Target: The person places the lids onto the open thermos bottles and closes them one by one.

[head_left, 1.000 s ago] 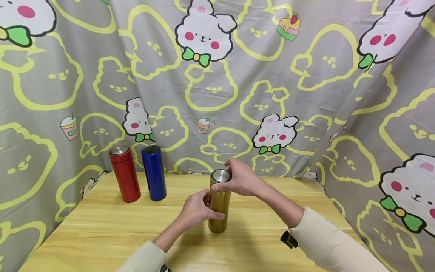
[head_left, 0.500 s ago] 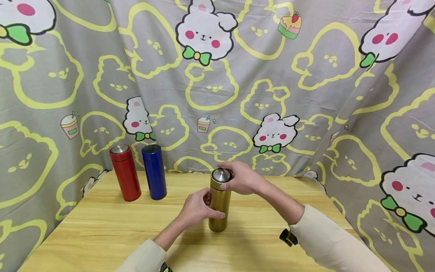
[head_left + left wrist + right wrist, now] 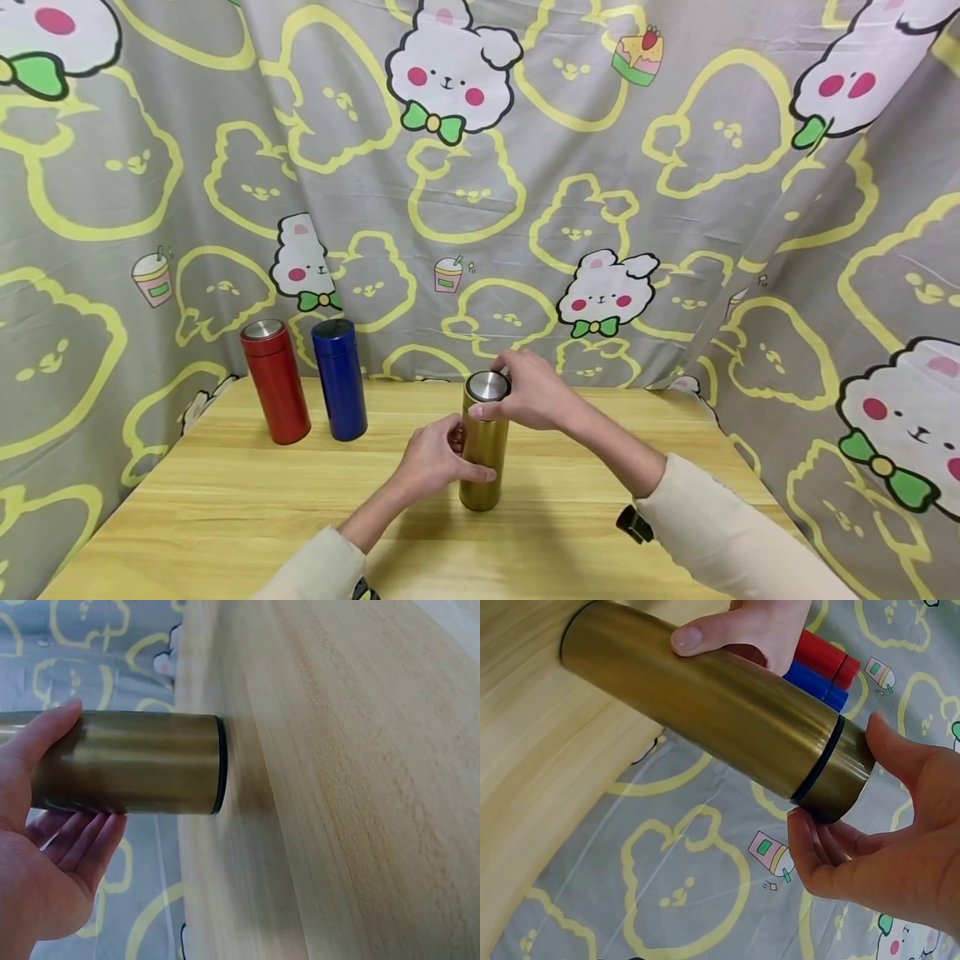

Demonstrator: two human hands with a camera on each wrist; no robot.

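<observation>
A gold thermos flask (image 3: 483, 454) stands upright on the wooden table, right of centre in the head view. My left hand (image 3: 433, 457) grips its body from the left, thumb across the near side and fingers behind. At the top, my right hand (image 3: 536, 393) holds the gold lid (image 3: 840, 772), which has a steel disc (image 3: 488, 385) on top. In the right wrist view, a dark ring (image 3: 819, 759) shows between lid and body, with thumb and fingertips at opposite sides of the lid. The flask's dark base (image 3: 221, 765) is at the tabletop in the left wrist view.
A red flask (image 3: 276, 383) with a steel top and a blue flask (image 3: 341, 382) stand side by side at the table's back left. Behind the table (image 3: 247, 517) hangs a grey curtain (image 3: 480, 208) with cartoon prints, which also runs along both sides.
My right hand's thumb slid rightward round the lid half a second ago and is now back on the lid's near left. The left hand and the flask body stay in place.
</observation>
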